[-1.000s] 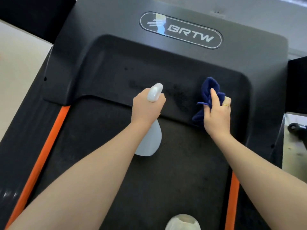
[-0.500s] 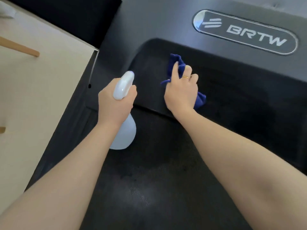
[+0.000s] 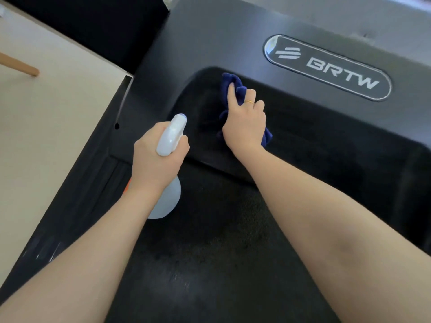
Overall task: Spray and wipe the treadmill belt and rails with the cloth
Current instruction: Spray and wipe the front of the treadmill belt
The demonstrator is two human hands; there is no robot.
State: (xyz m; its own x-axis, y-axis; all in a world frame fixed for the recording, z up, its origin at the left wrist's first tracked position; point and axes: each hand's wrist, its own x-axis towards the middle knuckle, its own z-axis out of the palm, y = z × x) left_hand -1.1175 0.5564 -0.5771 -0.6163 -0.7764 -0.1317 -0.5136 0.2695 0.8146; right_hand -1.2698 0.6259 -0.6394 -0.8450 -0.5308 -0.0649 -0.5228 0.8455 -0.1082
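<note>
My left hand (image 3: 155, 159) grips the neck of a white spray bottle (image 3: 170, 138), its nozzle pointing away from me and its body hanging below my fist over the black belt (image 3: 210, 252). My right hand (image 3: 245, 127) presses a bunched dark blue cloth (image 3: 233, 85) against the sloped black motor cover (image 3: 326, 141) just above the belt's front end, forefinger stretched over the cloth. The left side rail (image 3: 93, 183) runs dark beside my left wrist, with a sliver of orange stripe (image 3: 127, 186) showing.
A silver BRTW badge (image 3: 326, 66) sits on the cover's top at the right. Pale floor (image 3: 46, 136) lies left of the treadmill, with a wooden furniture leg (image 3: 18, 65) at the far left. A faint damp patch shows on the belt near me.
My right hand has carried the cloth from the right part of the cover to its left part. The spray bottle hand shifted left with the view, and the cloth now sits slightly higher.
</note>
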